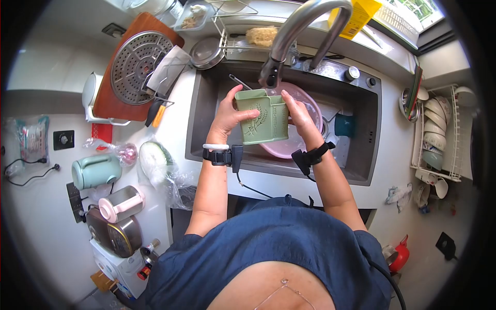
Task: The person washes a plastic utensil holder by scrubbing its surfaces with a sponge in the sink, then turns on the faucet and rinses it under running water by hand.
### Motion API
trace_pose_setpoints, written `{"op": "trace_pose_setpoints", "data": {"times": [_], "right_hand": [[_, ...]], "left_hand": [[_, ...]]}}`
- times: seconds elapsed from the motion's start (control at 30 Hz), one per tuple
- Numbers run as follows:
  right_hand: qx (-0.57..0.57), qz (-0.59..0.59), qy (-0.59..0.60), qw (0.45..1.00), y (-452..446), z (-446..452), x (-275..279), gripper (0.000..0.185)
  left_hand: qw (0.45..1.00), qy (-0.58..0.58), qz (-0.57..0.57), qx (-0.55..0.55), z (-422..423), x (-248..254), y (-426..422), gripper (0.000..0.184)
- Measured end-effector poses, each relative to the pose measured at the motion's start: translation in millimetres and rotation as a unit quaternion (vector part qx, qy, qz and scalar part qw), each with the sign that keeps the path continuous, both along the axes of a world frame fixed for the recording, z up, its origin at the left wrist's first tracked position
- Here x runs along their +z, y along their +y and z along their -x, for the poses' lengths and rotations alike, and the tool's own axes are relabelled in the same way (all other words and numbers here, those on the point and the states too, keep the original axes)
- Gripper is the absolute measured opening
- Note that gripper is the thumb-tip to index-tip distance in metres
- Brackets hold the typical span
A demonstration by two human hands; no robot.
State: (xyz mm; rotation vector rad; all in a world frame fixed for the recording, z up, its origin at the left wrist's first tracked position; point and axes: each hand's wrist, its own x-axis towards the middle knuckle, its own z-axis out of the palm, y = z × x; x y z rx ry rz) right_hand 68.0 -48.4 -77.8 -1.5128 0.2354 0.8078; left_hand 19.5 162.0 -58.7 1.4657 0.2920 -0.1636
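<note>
Between my two hands is a green utensil holder with a raised leaf-sprig pattern and a smaller compartment on its right side. My left hand grips its left side, thumb across the front. On the right side, my right hand presses against the smaller compartment. The holder is held up above a pink basin, which sits in the dark sink. Part of the basin is hidden behind the holder and my hands. Just above the holder hangs the end of the metal faucet.
On the left counter lie a wooden board, a round perforated steamer plate, a cleaver and a wrapped winter melon. A dish rack with stacked bowls stands at the right. A dark green item is in the sink.
</note>
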Motion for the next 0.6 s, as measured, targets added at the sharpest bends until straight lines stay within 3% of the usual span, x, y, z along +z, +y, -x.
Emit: {"op": "trace_pose_setpoints", "data": {"times": [0.17,0.43,0.6], "right_hand": [[0.011,-0.009,-0.011,1.000,4.2,0.7,-0.8,0.067],[-0.116,-0.020,-0.115,0.986,-43.9,-2.1,-14.2,0.054],[-0.128,0.107,-0.169,0.971,-68.2,0.1,9.0,0.052]], "left_hand": [[1.000,-0.002,0.027,0.016,4.8,3.5,1.3,0.095],[0.996,-0.048,0.029,-0.064,-26.9,3.6,-39.3,0.089],[0.988,-0.008,0.038,-0.152,-35.3,-2.4,-56.5,0.089]]}}
